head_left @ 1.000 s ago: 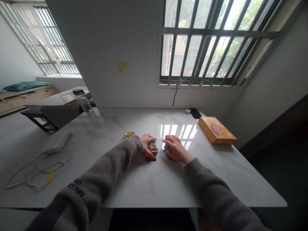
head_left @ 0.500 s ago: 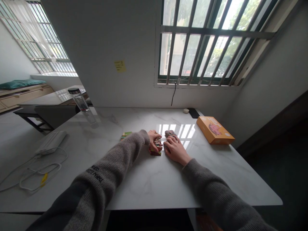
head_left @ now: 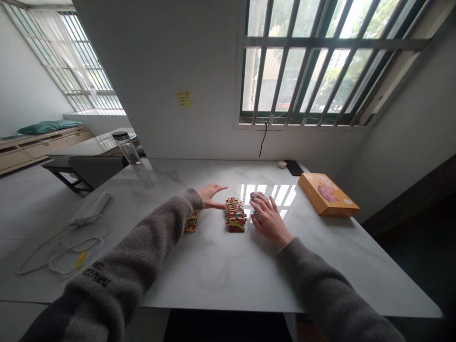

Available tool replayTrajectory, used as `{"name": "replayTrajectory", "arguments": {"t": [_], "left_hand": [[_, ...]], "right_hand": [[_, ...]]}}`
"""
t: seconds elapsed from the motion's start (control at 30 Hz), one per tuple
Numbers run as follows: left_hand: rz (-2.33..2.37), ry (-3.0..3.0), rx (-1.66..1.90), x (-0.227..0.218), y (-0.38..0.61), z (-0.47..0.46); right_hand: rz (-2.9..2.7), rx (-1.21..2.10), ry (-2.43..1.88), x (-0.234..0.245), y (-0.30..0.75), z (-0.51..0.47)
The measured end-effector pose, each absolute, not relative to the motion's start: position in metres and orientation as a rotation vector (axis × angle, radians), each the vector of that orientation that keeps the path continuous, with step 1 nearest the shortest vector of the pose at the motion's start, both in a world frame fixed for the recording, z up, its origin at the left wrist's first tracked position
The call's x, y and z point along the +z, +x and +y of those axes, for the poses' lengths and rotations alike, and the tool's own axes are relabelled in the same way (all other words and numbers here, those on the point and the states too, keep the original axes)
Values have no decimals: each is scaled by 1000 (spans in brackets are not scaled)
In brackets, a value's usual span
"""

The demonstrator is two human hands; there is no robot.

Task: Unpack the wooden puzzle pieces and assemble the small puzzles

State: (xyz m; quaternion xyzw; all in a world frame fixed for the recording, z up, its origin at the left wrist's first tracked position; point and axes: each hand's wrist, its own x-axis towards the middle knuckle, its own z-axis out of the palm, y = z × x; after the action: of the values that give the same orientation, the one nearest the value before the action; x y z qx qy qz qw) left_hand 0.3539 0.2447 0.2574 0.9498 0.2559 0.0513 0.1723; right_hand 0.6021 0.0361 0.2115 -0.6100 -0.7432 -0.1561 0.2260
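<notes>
Jigsaw puzzle pieces are packed in rows on the marble-patterned table (head_left: pixel 210 266). My left hand (head_left: pixel 213 194) is open, its thumb and fingers apart, just left of the middle row of puzzle pieces (head_left: pixel 235 216); nothing is held in it. Below that wrist, another row of puzzle pieces (head_left: pixel 191 222) is partly covered by my left sleeve. On the right, a greyish row of puzzle pieces (head_left: pixel 257 195) lies under my right hand (head_left: pixel 270 220). The fingers of that hand curve over the row and cover much of it.
An orange box (head_left: pixel 327 194) lies at the right edge, with a black phone (head_left: pixel 294 167) and a small white object (head_left: pixel 282 165) behind it. A glass bottle (head_left: pixel 128 149) stands at the back left. A white power strip (head_left: pixel 90 208) and its looped cable (head_left: pixel 71 271) lie at the left.
My left hand has let go of the middle row of puzzle pieces and moved left, opening. My right hand stays at the right row. The view has shifted slightly.
</notes>
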Motion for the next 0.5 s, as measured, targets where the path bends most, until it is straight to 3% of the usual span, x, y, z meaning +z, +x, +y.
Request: {"name": "replayTrajectory", "arguments": {"t": [0.2, 0.5], "left_hand": [[1098, 2670, -7, 248, 271, 270], [1232, 2655, -62, 225, 278, 265]], "right_hand": [[-2066, -344, -1498, 218, 579, 32], [-2219, -176, -1257, 219, 538, 19]]}}
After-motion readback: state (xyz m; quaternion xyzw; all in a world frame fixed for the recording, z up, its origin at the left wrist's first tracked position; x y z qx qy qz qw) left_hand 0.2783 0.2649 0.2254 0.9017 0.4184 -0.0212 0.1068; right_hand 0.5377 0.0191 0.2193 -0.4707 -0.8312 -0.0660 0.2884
